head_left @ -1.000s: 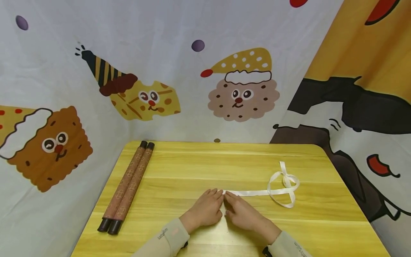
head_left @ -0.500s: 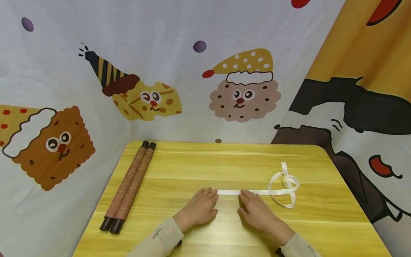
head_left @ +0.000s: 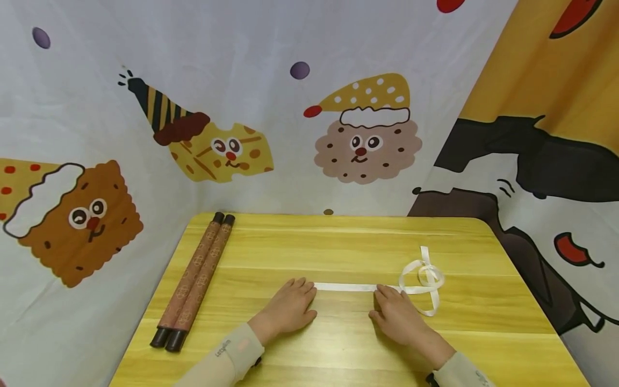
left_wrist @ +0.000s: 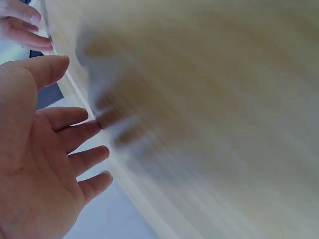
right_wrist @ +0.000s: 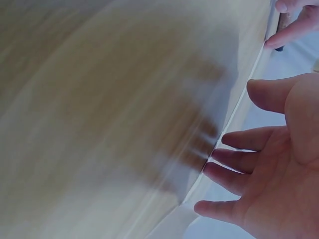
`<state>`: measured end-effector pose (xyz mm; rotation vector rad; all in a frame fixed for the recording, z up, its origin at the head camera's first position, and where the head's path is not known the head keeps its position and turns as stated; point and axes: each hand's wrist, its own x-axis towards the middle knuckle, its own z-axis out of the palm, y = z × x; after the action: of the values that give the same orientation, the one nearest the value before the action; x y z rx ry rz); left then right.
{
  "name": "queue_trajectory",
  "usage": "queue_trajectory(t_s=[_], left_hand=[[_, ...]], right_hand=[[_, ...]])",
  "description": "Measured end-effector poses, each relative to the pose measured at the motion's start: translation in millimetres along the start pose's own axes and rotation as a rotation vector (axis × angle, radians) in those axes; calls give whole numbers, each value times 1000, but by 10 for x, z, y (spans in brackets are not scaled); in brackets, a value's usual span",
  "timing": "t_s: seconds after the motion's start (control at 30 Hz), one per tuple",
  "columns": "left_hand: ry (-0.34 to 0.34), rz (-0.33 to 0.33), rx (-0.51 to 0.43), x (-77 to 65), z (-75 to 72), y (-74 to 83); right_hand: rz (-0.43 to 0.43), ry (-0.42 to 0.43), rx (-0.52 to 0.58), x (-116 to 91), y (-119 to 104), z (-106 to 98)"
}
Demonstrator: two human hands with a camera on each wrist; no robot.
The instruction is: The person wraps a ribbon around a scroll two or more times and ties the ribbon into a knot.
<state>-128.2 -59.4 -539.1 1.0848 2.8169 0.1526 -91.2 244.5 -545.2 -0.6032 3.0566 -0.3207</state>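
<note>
Left hand (head_left: 289, 306): mine, fingers extended, clasping nothing; tips rest at the ribbon's (head_left: 345, 287) left extent, presumably to anchor it. 
Right hand (head_left: 397, 314): likewise unclenched, tips on the strip just short of its loops, seemingly to smooth it flat. 
Rods (head_left: 199, 277), patterned, dark-ended, two: side by side at my left, well apart, perhaps leaving my hands room. 
Ribbon: white, narrow, faintly glossy; on the wooden table (head_left: 300, 242) before me, straight between my hands, loosely looped beyond my right.
</note>
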Motion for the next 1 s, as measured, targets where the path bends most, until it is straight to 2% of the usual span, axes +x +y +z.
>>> queue_trajectory(t_s=[0.23, 0.43, 0.6, 0.73, 1.0], left_hand=[[43, 1, 40, 1, -19, -21], [91, 24, 58, 47, 25, 120], [126, 50, 48, 77, -30, 264], [94, 43, 32, 105, -39, 328], [1, -12, -11, 85, -10, 334]], right_hand=[[-1, 6, -1, 0, -8, 3], [-22, -8, 24, 37, -107, -6], [-10, -16, 14, 53, -158, 9], [-8, -17, 17, 70, -198, 19], [-31, -29, 45, 127, -339, 49]])
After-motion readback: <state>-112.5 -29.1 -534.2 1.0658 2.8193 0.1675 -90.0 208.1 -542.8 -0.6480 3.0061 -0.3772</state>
